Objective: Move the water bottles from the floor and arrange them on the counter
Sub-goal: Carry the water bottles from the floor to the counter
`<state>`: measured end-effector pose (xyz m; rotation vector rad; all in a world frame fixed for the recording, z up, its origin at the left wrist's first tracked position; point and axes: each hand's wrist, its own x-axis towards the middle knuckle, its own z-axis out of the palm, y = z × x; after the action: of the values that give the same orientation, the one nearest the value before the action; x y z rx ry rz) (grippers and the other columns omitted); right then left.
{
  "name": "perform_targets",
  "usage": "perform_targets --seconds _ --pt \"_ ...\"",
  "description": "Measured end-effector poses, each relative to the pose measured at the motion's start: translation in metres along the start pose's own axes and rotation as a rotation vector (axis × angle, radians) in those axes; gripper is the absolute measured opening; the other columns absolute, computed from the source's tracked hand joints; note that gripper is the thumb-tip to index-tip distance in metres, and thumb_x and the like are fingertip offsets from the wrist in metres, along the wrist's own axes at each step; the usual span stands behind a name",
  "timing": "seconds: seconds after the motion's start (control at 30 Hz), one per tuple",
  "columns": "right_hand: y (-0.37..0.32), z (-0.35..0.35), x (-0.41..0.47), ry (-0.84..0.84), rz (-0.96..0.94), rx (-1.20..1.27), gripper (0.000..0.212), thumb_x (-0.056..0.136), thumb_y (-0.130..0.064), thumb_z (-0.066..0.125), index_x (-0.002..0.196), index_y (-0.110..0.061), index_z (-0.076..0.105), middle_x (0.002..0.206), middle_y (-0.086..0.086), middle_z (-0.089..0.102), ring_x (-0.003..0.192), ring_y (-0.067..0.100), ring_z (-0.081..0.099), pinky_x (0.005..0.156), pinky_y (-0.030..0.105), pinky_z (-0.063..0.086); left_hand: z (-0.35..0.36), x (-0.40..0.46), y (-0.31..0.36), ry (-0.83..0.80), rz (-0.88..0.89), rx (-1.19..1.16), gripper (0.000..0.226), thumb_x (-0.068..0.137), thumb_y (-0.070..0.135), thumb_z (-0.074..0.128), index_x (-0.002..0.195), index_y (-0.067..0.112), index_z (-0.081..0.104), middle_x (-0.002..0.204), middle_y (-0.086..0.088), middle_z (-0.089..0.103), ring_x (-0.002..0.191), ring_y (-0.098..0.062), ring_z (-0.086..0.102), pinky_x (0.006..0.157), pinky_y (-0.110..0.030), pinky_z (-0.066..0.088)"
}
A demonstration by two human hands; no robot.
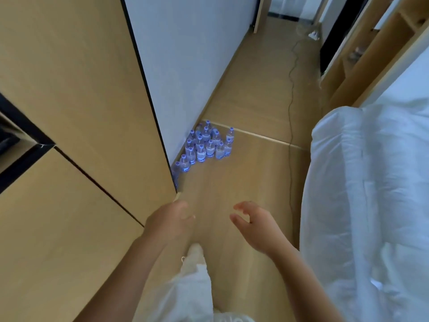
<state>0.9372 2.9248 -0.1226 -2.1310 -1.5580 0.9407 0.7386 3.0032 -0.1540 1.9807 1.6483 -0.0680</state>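
Both the left hand (170,219) and right hand (251,220) reach forward empty, fingers loosely curled. The bottles (205,145) stand packed upright at the frame's center; grabbing 1 carelessly could topple its neighbours.

The water bottles (206,147) standing clustered on the floor (250,168) carry white labels with dark blue lettering, and their caps bear a round blue mark. The lettering is too small and blurred to spell out. No other text, number or sign can be read.
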Motion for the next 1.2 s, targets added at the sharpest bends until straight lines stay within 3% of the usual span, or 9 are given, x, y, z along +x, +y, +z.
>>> perform_targets --seconds 0.13,0.3,0.43,0.67,0.77,0.87,1.03,1.13,1.2 --pt "0.001 -0.018 0.087 -0.046 -0.021 -0.003 0.035 0.093 -0.037 0.053 0.123 -0.021 0.057 0.121 -0.006 0.057 0.105 0.008 0.053 0.072 0.011 0.027 -0.003 0.078 0.004 -0.037 -0.076 -0.032 0.033 0.085 0.043 0.052 0.112 0.024 0.052 0.11 0.005 0.06 0.098 -0.018 0.057 0.073 -0.027 0.041" --pt "-0.013 -0.04 0.203 -0.102 -0.04 -0.013 0.035 0.093 -0.032 0.054 0.125 -0.017 0.056 0.124 -0.003 0.055 0.11 0.011 0.051 0.08 0.014 0.03 -0.014 0.187 0.01 -0.139 -0.122 -0.071 0.019 0.085 0.041 0.052 0.088 0.026 0.042 0.1 0.003 0.057 0.091 -0.018 0.053 0.069 -0.027 0.038" --pt "-0.03 -0.048 0.275 -0.217 -0.07 -0.059 0.035 0.094 -0.028 0.054 0.125 -0.012 0.055 0.125 0.003 0.054 0.115 0.016 0.049 0.082 0.012 0.027 -0.036 0.258 0.019 -0.158 -0.219 -0.183 0.044 0.085 0.04 0.054 0.125 0.022 0.047 0.118 0.002 0.059 0.108 -0.019 0.056 0.087 -0.029 0.045" --pt "-0.023 -0.059 0.372 -0.43 -0.072 -0.173 0.034 0.095 -0.029 0.05 0.124 -0.013 0.053 0.124 0.0 0.054 0.114 0.017 0.049 0.093 0.02 0.033 -0.043 0.331 0.029 -0.171 -0.408 -0.334 0.057 0.084 0.039 0.057 0.135 0.019 0.04 0.126 -0.003 0.055 0.113 -0.021 0.053 0.09 -0.029 0.042" --pt "-0.014 -0.059 0.42 -0.54 -0.11 -0.231 0.016 0.096 -0.023 0.047 0.102 -0.011 0.055 0.1 0.002 0.051 0.095 0.019 0.048 0.085 0.024 0.035 -0.032 0.362 0.03 -0.132 -0.535 -0.45 0.057 0.084 0.036 0.061 0.134 0.016 0.042 0.125 -0.004 0.057 0.115 -0.021 0.053 0.09 -0.026 0.039" --pt "0.001 -0.055 0.471 -0.623 -0.067 -0.209 0.005 0.095 -0.032 0.048 0.094 -0.028 0.05 0.097 -0.005 0.05 0.094 0.017 0.048 0.089 0.029 0.04 -0.013 0.405 0.031 -0.045 -0.717 -0.614 0.054 0.086 0.029 0.063 0.132 0.009 0.043 0.122 -0.008 0.059 0.115 -0.022 0.053 0.087 -0.023 0.035" --pt "0.023 -0.031 0.55 -0.772 -0.069 -0.177 0.04 0.094 -0.033 0.051 0.131 -0.017 0.05 0.127 0.0 0.054 0.117 0.011 0.051 0.099 0.023 0.037 0.036 0.463 0.041 0.21 -1.219 -0.99 0.048 0.084 0.022 0.066 0.125 0.003 0.049 0.115 -0.02 0.06 0.104 -0.034 0.057 0.089 -0.034 0.045" --pt "0.036 0.005 0.598 -0.838 -0.118 -0.221 0.042 0.094 -0.032 0.051 0.133 -0.016 0.047 0.129 0.0 0.052 0.12 0.01 0.048 0.101 0.021 0.034 0.073 0.496 0.033 0.191 -1.339 -0.971 0.05 0.085 0.03 0.063 0.128 0.01 0.048 0.087 -0.006 0.06 0.093 -0.03 0.058 0.08 -0.031 0.04" --pt "0.045 0.042 0.631 -0.883 -0.161 -0.245 0.043 0.093 -0.031 0.051 0.134 -0.017 0.046 0.13 0.0 0.051 0.12 0.011 0.047 0.101 0.022 0.034 0.098 0.523 0.014 0.224 -1.363 -0.966 0.053 0.084 0.032 0.063 0.13 0.011 0.047 0.089 -0.004 0.062 0.09 -0.028 0.057 0.079 -0.031 0.039"
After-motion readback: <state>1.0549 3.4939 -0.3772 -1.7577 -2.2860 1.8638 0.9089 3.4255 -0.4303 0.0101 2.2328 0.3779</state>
